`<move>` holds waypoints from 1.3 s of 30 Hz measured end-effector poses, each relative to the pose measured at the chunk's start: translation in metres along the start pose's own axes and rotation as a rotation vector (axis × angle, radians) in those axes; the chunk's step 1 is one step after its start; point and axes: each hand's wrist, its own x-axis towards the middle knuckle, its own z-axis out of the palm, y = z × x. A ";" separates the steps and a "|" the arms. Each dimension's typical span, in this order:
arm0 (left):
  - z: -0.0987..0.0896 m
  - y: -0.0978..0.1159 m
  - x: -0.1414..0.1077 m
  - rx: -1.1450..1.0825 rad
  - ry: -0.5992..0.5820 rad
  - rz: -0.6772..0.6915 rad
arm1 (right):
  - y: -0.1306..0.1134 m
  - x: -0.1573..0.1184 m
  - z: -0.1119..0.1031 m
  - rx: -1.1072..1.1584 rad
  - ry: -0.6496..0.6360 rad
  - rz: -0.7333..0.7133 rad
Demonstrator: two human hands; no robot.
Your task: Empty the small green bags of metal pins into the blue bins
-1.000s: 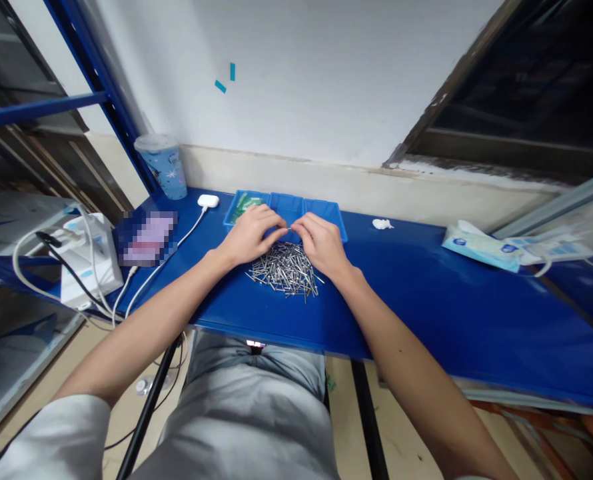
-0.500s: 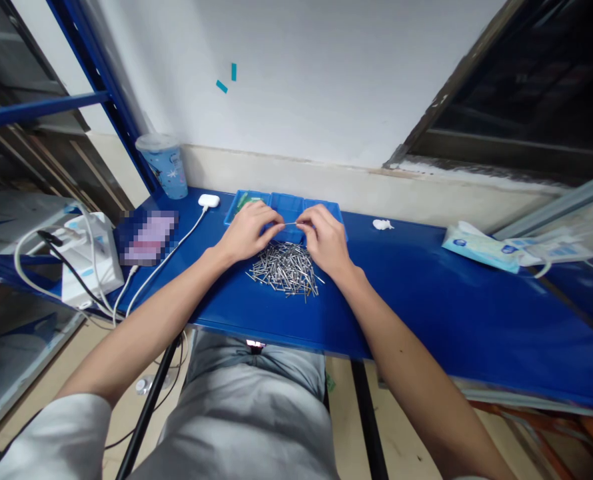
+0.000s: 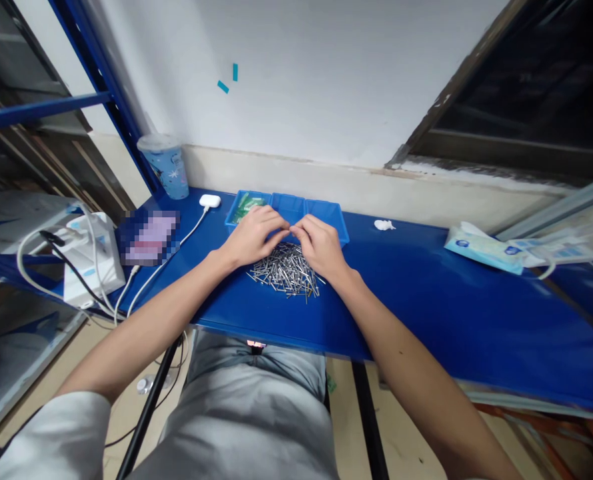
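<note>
My left hand [image 3: 256, 233] and my right hand [image 3: 320, 245] meet fingertip to fingertip above a pile of thin metal pins [image 3: 291, 277] on the blue table. Both are closed in a pinch. A thin metal pin stretched between them a moment earlier; now the fingers almost wholly hide it. Just behind the hands stands a blue compartment tray [image 3: 344, 230]. Small green-and-clear packets [image 3: 244, 205] lie in its left compartment, while the middle and right compartments are partly covered by my hands.
At the left are a patterned cup [image 3: 166, 170], a white charger [image 3: 210, 201] with its cable, a blurred-out phone [image 3: 151, 237] and a white power strip [image 3: 91, 263]. Crumpled tissue [image 3: 384, 225] and a tissue pack [image 3: 484, 250] lie to the right on the blue table [image 3: 426, 300].
My hands have drawn together, the right one shifting left and slightly down, so the gap between the fingertips has closed and the thin pin is now hidden.
</note>
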 end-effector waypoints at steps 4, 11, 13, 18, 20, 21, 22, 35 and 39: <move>0.001 0.000 0.001 -0.003 0.007 0.016 | 0.001 0.000 0.000 -0.044 -0.014 0.017; -0.001 -0.005 -0.001 -0.005 0.035 -0.032 | 0.001 0.002 -0.004 -0.029 0.001 -0.034; -0.003 -0.006 -0.001 -0.001 0.037 -0.044 | 0.001 0.002 -0.004 -0.022 0.014 -0.045; -0.004 -0.008 0.000 0.001 0.041 -0.055 | 0.003 0.003 -0.006 -0.029 0.042 -0.064; -0.004 -0.008 0.000 -0.001 0.040 -0.058 | 0.003 0.002 -0.006 -0.037 0.044 -0.063; -0.004 -0.008 0.000 -0.001 0.040 -0.060 | 0.003 0.002 -0.006 -0.040 0.043 -0.063; -0.004 -0.009 -0.001 -0.001 0.040 -0.061 | 0.003 0.002 -0.005 -0.042 0.040 -0.063; -0.001 -0.009 -0.002 0.000 0.036 -0.038 | 0.001 0.001 -0.004 -0.016 -0.012 -0.015; 0.000 -0.009 -0.002 0.005 0.028 -0.043 | 0.001 0.001 -0.005 -0.026 -0.019 -0.013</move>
